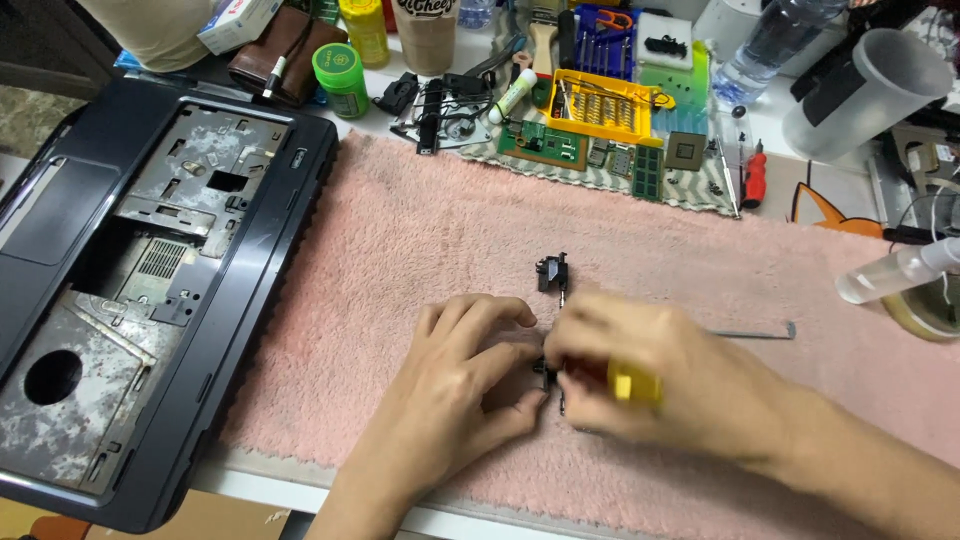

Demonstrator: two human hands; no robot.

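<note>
Pink towel [420,230] is spread over the bench, and two small black hinge pieces are counted on it: one hinge [552,272] lies free near the towel's middle, long axis toward its far edge; the second hinge piece [547,375] is pinched by the left hand [455,375]. One yellow-handled screwdriver [634,384] is gripped in the right hand [650,375], blurred, tip toward that piece. One stripped laptop base [130,280] lies at the left edge.

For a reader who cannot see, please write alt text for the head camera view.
Two bare hands meet over a small black metal part on a pink towel; the right hand grips a yellow-handled tool, the left hand steadies the part. An opened laptop shell lies left.
</note>
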